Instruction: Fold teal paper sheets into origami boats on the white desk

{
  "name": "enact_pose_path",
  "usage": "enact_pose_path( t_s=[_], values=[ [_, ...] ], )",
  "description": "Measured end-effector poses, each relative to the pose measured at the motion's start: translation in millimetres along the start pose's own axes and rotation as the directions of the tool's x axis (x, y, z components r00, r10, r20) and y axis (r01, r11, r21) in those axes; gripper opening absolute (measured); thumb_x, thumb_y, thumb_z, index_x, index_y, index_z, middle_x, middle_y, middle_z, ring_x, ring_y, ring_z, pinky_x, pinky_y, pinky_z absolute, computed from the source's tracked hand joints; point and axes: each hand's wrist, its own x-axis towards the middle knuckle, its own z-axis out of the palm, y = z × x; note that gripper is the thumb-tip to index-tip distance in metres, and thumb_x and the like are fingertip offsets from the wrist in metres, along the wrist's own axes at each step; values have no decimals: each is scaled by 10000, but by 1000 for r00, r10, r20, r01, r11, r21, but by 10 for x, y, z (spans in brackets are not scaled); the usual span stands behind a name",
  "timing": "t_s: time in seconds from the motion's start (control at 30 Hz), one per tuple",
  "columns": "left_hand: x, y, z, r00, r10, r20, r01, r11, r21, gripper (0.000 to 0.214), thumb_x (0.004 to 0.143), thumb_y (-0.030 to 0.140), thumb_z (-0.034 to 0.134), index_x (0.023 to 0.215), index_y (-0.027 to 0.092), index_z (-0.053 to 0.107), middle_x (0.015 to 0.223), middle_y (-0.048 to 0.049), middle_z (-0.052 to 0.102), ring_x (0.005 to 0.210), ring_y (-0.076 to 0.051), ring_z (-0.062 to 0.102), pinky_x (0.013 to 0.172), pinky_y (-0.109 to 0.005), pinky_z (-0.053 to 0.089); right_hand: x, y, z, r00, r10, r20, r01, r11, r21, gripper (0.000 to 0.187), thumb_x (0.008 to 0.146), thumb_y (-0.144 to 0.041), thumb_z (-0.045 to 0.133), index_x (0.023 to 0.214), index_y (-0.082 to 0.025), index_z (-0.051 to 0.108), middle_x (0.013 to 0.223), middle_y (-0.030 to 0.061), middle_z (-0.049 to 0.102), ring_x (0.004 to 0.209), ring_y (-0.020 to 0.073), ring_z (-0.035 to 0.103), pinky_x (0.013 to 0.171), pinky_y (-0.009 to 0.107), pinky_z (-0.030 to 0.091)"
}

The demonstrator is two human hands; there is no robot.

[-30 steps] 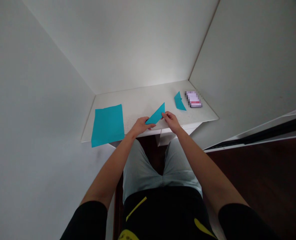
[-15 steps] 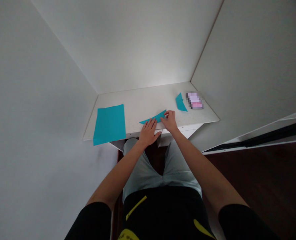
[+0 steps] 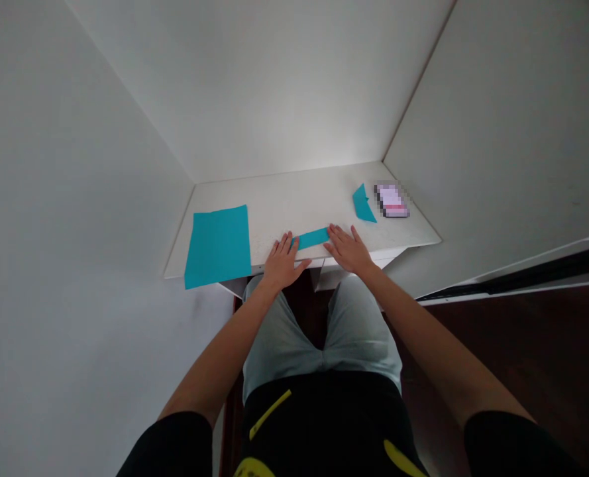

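Note:
A folded piece of turquoise paper [image 3: 313, 238] lies flat near the front edge of a small white desk [image 3: 294, 199]. My left hand [image 3: 281, 262] rests flat on its left end, fingers spread. On the paper's right end lies my right hand [image 3: 348, 248], also flat with fingers apart. Only a narrow strip of the paper shows between the two hands.
A full turquoise sheet [image 3: 218, 244] lies at the desk's left, overhanging the front edge. A small folded turquoise shape [image 3: 362, 203] and a blurred phone-like object [image 3: 391, 200] sit at the back right. White walls close the desk in on three sides. Dark floor to the right.
The folded paper, held up between both hands a second ago, has been laid on the desk. Both hands went from pinching it to lying flat on it.

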Motion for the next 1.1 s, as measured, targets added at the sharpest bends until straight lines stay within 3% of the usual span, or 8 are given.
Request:
enact_pose_path(
  t_s=[0.13, 0.27, 0.37, 0.53, 0.67, 0.83, 0.97, 1.1],
  values=[
    [111, -269, -85, 999, -22, 30, 23, 1000, -8, 554, 1128, 466, 452, 1613, 216, 555, 1733, -116, 458, 1644, -313, 377, 1358, -560, 278, 116, 107, -159, 995, 27, 97, -14, 992, -128, 586, 1136, -515, 337, 1579, -229, 593, 1657, 133, 565, 1539, 360, 501, 1316, 657, 213],
    [208, -409, -119, 997, -69, -46, 67, 997, -46, 494, 1075, 479, 601, 1502, 236, 655, 1633, -96, 594, 1565, -284, 498, 1311, -478, 390, 389, 91, -250, 985, 104, 141, -76, 979, -190, 630, 1054, -547, 563, 1567, -183, 592, 1551, 198, 628, 1434, 411, 540, 1196, 597, 376],
    [193, -405, -133, 991, -85, -100, 80, 995, -58, 456, 1052, 471, 649, 1451, 252, 679, 1583, -100, 634, 1529, -295, 532, 1272, -483, 430, 533, 110, -305, 983, 74, 169, -44, 984, -171, 579, 988, -531, 697, 1479, -225, 665, 1494, 182, 641, 1384, 417, 545, 1177, 600, 373],
    [131, -379, -158, 994, -41, -102, 33, 996, -83, 460, 1096, 421, 567, 1542, 311, 591, 1589, -63, 635, 1528, -259, 534, 1256, -464, 421, 507, 193, -376, 980, -99, 170, 94, 995, 35, 325, 950, -359, 762, 1257, -250, 739, 1358, 129, 679, 1261, 349, 626, 1093, 535, 476],
    [120, -358, -156, 993, -70, -96, 66, 996, -52, 761, 1069, 549, 574, 1713, 218, 340, 1712, -146, 487, 1566, -302, 484, 1265, -483, 396, 276, 206, -457, 972, -181, 149, 122, 934, 335, 179, 977, -350, 722, 1111, -231, 735, 1263, 103, 651, 916, 205, 703, 878, 398, 609],
    [109, -321, -137, 1000, -19, -18, 21, 996, 91, 1008, 1011, 702, 572, 1746, 119, 203, 1730, -236, 424, 1604, -375, 416, 1273, -529, 353, -178, 374, -896, 990, -14, -143, 61, 942, 329, 203, 995, -439, 723, 996, -236, 734, 1248, 107, 657, 797, 173, 685, 702, 365, 627],
    [105, -329, -108, 1000, 9, -15, -6, 986, 168, 924, 1037, 702, 502, 1727, 127, 281, 1717, -228, 448, 1614, -373, 396, 1265, -541, 348, -428, 782, -1368, 880, 191, -435, -135, 978, 156, 254, 991, -457, 711, 1021, -213, 775, 1297, 147, 666, 791, 193, 694, 675, 383, 620],
    [109, -354, -85, 1000, 12, -20, -8, 982, 186, 887, 1047, 691, 479, 1711, 124, 325, 1708, -223, 464, 1604, -370, 408, 1258, -558, 354, -398, 1147, -1524, 837, 243, -490, -287, 958, -15, 317, 1017, -452, 642, 1000, -189, 818, 1035, 136, 715, 861, 255, 701, 841, 433, 622]
  ],
)
